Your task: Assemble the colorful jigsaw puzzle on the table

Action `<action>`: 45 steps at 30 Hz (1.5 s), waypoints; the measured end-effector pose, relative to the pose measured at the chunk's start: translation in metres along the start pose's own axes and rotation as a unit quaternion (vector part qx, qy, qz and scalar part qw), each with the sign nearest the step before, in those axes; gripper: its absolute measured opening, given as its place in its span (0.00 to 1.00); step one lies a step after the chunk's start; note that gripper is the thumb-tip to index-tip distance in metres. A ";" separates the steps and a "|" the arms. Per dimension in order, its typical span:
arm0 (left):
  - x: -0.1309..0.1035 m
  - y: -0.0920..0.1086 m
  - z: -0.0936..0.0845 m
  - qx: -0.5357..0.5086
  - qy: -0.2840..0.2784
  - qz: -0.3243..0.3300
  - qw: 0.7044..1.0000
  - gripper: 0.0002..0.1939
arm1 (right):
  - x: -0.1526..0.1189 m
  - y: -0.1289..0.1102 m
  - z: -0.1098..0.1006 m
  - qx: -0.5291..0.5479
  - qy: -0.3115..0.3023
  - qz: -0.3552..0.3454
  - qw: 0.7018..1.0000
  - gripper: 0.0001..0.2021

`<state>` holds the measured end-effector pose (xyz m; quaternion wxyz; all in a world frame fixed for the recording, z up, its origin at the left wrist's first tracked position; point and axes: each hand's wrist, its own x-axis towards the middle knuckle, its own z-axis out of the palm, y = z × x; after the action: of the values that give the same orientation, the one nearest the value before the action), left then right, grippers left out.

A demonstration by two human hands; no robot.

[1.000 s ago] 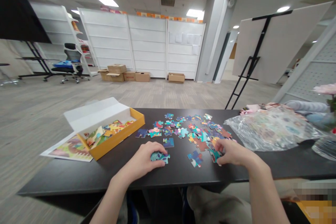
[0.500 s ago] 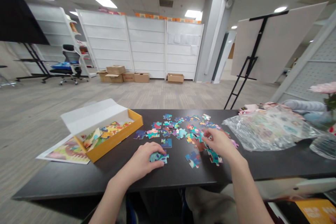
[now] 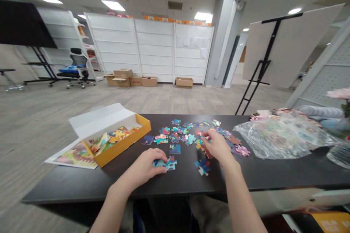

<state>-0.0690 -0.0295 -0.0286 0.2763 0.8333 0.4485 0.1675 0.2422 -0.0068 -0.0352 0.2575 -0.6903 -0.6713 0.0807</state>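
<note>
On the black table, my left hand [image 3: 149,164] curls around joined jigsaw pieces [image 3: 171,164] in teal and purple, with the thumb along their near side and the fingertips over their far side. My right hand [image 3: 217,147] hovers over the loose jigsaw pieces [image 3: 190,139] in the middle, thumb and index finger slightly apart, no piece plainly held. Its palm covers part of the pile. Just beyond my left hand lies a dark blue piece [image 3: 175,149]. A blue and white piece [image 3: 202,167] sits between the hands, nearer me.
At the left stands a yellow open box [image 3: 124,149] of other pieces, its white lid raised, beside a printed picture sheet [image 3: 73,156]. Clear plastic bags [image 3: 279,138] lie to the right. Pink-purple pieces [image 3: 242,150] are right of my right hand.
My right hand has moved left across the pile, uncovering pink-purple pieces on its right. My left hand has drawn back slightly, showing more of the joined pieces. The view has shifted a little.
</note>
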 end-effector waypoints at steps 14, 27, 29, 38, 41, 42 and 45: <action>-0.012 -0.004 -0.005 -0.008 0.010 -0.019 1.000 0.10 | -0.003 -0.026 0.019 -0.021 -0.043 -0.050 0.998 0.05; -0.012 -0.007 -0.003 -0.002 0.018 -0.002 1.000 0.09 | -0.025 -0.073 0.026 0.043 -0.132 -0.185 0.973 0.13; -0.013 -0.008 -0.003 -0.004 0.019 -0.004 1.000 0.09 | -0.028 -0.077 0.030 0.046 -0.139 -0.202 0.968 0.12; -0.016 -0.012 -0.006 0.000 0.023 -0.014 1.000 0.09 | -0.030 -0.081 0.026 -0.028 -0.094 -0.131 0.987 0.14; -0.016 -0.012 -0.005 0.001 0.029 -0.013 0.999 0.09 | -0.033 -0.089 0.032 -0.059 -0.066 -0.116 0.989 0.18; -0.015 -0.012 -0.004 0.001 0.031 -0.012 0.999 0.09 | -0.033 -0.092 0.035 -0.064 -0.060 -0.114 0.990 0.18; -0.015 -0.012 -0.004 0.002 0.033 -0.007 0.999 0.08 | -0.033 -0.096 0.042 -0.044 -0.068 -0.122 0.989 0.14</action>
<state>-0.0871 -0.0353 -0.0335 0.2608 0.8250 0.4633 0.1917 0.1352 -0.0315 -0.0345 0.1882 -0.6068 -0.7695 0.0655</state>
